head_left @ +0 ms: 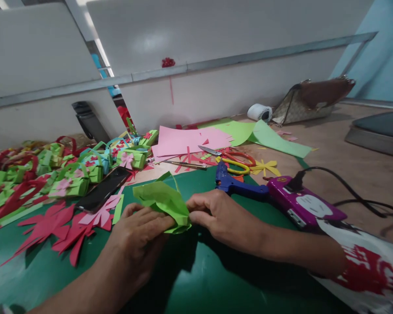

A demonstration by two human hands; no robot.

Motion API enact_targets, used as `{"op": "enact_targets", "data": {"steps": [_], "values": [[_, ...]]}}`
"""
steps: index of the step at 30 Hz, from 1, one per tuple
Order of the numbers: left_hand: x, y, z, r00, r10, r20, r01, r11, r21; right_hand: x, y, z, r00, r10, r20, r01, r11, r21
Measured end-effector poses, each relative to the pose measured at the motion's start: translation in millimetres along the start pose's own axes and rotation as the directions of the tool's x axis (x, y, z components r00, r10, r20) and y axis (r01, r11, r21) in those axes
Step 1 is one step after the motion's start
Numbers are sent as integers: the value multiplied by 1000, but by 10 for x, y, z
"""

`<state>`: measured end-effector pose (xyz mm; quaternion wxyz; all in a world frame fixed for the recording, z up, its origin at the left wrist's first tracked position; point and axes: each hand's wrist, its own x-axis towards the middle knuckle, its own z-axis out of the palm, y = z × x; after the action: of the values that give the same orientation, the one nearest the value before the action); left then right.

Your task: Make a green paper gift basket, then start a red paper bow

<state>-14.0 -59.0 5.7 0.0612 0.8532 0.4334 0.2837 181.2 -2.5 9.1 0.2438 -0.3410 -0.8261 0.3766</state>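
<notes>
A folded piece of light-green paper [160, 196] is held between both hands above the dark-green table surface [209, 279]. My left hand [140, 235] is closed around its lower left side, fingers lying over the front. At the right end of the paper, my right hand [216, 213] pinches an edge between thumb and fingers. Beyond my right hand lies a blue glue gun [242, 185], close to a purple power strip [304, 200] with a black plug in it. Red-handled and yellow-handled scissors [234, 163] rest just behind the glue gun.
Red paper flower cutouts [49, 224] and a black phone [103, 187] lie left. Small green paper baskets [72, 185] are heaped farther left. Pink paper [191, 141] and green sheets [278, 141] spread at the back. A handbag [314, 100] and a white roll [259, 112] stand back right.
</notes>
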Motion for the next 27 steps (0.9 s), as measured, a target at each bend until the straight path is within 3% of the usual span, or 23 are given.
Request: {"op": "enact_targets", "data": {"steps": [7,27], "values": [[49,167,38,984,-159,75,152,984,92,-1,28,77,1000,-15,-14,14,997,-75],[63,204,74,992,-122,-16,123,988,98,-25,24,69,992,-36,121,58,981,-187]]}}
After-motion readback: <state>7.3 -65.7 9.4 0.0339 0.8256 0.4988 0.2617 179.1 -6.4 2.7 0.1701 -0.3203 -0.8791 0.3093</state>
